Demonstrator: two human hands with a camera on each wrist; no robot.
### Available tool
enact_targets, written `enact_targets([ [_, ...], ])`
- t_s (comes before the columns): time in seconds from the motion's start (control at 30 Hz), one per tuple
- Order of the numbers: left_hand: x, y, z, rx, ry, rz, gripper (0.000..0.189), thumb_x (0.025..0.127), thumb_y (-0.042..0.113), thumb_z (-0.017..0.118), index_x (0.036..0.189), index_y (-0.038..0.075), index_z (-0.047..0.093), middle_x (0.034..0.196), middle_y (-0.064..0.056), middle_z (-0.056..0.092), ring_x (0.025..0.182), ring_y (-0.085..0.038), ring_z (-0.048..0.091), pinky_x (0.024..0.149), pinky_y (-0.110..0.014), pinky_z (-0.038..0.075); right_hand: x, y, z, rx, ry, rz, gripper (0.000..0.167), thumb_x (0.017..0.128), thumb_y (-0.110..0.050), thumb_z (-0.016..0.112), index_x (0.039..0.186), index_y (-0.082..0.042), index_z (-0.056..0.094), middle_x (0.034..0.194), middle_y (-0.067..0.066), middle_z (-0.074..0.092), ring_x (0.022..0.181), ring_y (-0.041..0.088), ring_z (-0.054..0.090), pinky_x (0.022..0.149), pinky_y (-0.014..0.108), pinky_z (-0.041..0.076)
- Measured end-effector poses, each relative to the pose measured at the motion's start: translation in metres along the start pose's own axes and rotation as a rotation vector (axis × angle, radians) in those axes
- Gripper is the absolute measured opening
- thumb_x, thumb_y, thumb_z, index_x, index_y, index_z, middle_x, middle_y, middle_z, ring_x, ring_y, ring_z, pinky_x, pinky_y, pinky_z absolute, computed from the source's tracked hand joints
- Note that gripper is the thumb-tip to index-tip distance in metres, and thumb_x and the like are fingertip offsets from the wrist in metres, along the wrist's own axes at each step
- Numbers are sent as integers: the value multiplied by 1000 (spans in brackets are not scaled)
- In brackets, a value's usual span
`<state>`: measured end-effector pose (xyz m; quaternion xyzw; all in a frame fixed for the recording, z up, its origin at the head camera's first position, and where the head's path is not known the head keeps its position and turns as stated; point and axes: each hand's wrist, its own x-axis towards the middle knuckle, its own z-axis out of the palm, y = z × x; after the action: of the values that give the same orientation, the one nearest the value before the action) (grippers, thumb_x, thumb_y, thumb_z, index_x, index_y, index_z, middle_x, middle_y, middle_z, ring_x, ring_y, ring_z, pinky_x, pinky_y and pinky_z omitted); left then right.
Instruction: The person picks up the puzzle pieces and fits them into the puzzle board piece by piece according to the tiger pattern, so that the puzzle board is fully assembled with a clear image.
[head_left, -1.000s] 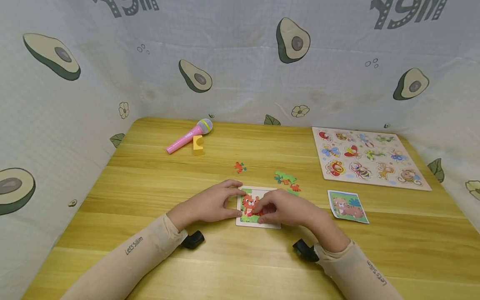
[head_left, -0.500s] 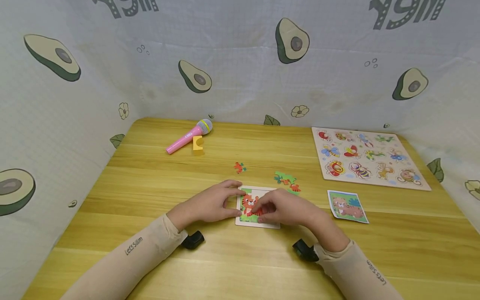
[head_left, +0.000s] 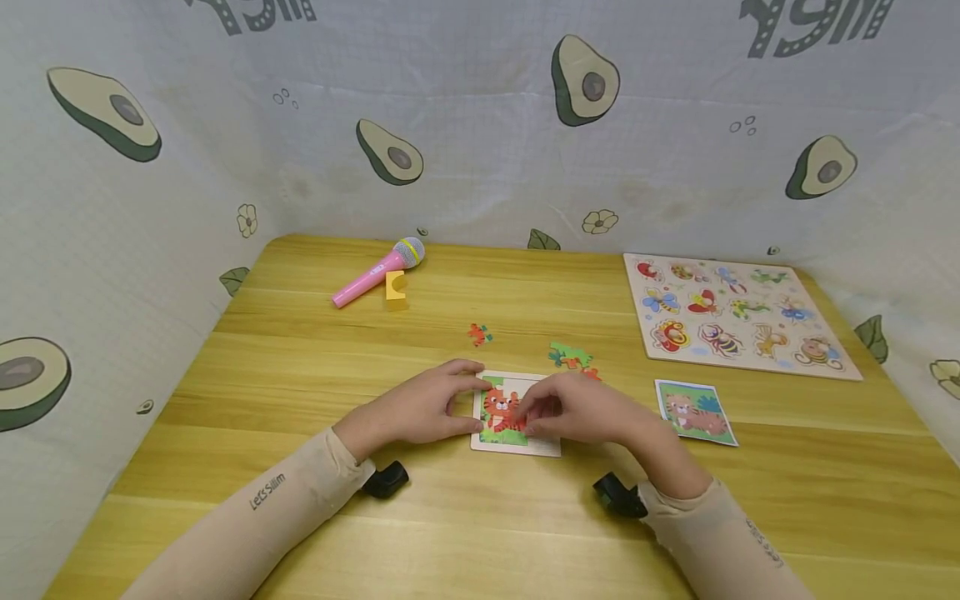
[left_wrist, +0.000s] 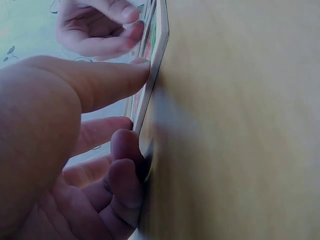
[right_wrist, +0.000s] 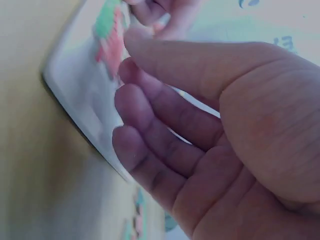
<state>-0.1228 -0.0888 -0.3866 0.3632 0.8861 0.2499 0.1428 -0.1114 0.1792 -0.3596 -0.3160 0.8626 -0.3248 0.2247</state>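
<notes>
A small jigsaw tray (head_left: 516, 451) with a pale rim lies on the table, partly filled with pieces that form an orange tiger (head_left: 499, 407). My left hand (head_left: 420, 407) rests at its left side, thumb and index fingertips touching the rim. In the left wrist view that thumb (left_wrist: 115, 80) lies extended against the tray's edge. Over the tray's right half is my right hand (head_left: 588, 410), which hides part of it. Its fingers are loosely bent by the tiger, and the right wrist view reveals no piece between thumb (right_wrist: 170, 60) and index finger.
One orange puzzle piece (head_left: 477, 335) lies behind the tray; several green and orange pieces (head_left: 572, 357) lie at its upper right. A tiger picture card (head_left: 699, 413) and an insect peg board (head_left: 633, 287) are on the right. A pink microphone (head_left: 367, 281) and yellow block (head_left: 394, 292) are farther back left.
My right hand has shifted slightly right, and its fingertips have drawn back from the tiger, uncovering more of its striped body. The left hand stays in place.
</notes>
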Motion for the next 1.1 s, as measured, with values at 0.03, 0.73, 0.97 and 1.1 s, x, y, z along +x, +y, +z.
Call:
enact_targets([
  [0.03, 0, 0, 0, 0, -1, 0, 53, 94, 38, 72, 141, 15, 60, 154, -9, 41, 91, -12, 59, 106, -39, 39, -2, 0, -3, -11, 14, 8, 8, 93, -11, 74, 100, -14, 76, 87, -10, 67, 76, 10, 58, 70, 28, 51],
  [0.73, -1, 0, 1, -6, -3, -7, 55, 94, 36, 72, 142, 14, 59, 155, -9, 39, 133, -24, 45, 110, -41, 35, -34, 29, -51, -85, 188, 278, 35, 81, -17, 86, 111, -5, 73, 97, 3, 67, 83, 19, 60, 74, 36, 52],
  [0.97, -1, -1, 1, -5, 0, -3, 54, 94, 37, 72, 142, 14, 59, 155, -9, 39, 128, -22, 48, 109, -40, 36, -36, 40, -53, -68, 195, 344, 39, 80, -20, 87, 113, -5, 73, 100, 4, 67, 83, 21, 59, 73, 36, 51],
  [1.1, -1, -1, 1, 2, -1, -1, 54, 94, 37, 72, 142, 14, 59, 155, -9, 40, 126, -20, 49, 109, -39, 37, -35, 44, -52, -81, 197, 370, 37, 81, -22, 86, 111, -5, 73, 100, 3, 67, 88, 22, 59, 77, 37, 50],
])
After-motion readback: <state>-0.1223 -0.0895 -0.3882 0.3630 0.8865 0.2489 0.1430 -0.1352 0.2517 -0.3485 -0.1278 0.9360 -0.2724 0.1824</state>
